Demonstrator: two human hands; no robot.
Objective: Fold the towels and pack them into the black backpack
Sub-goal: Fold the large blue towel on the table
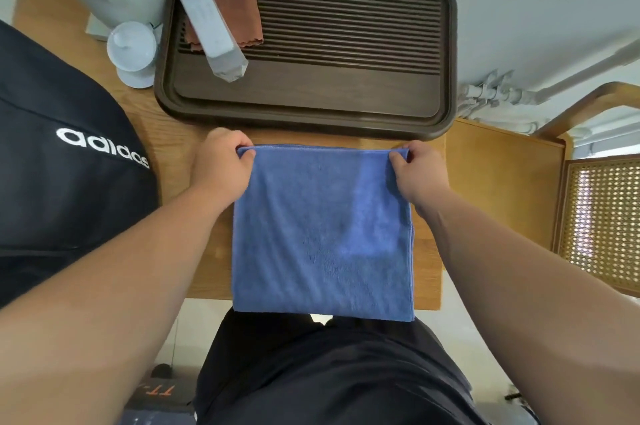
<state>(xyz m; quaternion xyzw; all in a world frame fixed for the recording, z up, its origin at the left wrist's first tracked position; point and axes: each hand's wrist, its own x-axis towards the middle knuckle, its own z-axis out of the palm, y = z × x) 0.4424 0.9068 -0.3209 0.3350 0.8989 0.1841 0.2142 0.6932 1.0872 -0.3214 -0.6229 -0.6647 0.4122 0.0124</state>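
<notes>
Pinching the two far corners of the blue square microfibre towel (322,234), both hands are mid-fold. L hand (221,161) has thumb + curled fingers clamped on the far-left corner. R hand (415,168) grips the far-right corner the same way. Towel lies flat on the light wooden table (491,182), centre front. Its far edge is just short of the dark brown slatted wooden tray (304,125), and its near edge hangs over the table edge twd the person's lap. Can't tell how many layers it has.

Step, as I read it: folding, packing not begun. The black backpack w/ white lettering (62,182) sits at the table's left, near L forearm but apart from the towel; its opening isn't in view.

Next move prob. calls for lifting both corners together and bringing the far edge over to meet the near edge, corners matched, then smoothing flat. Both sides need to travel level or the fold goes skew. The overhang could let the cloth slide off.

Also there: a rust-brown cloth (239,2) on the tray's far-left w/ a long pale grey bar-shaped object (207,16) lying across it. Poss. another towel for the task, not sure.
</notes>
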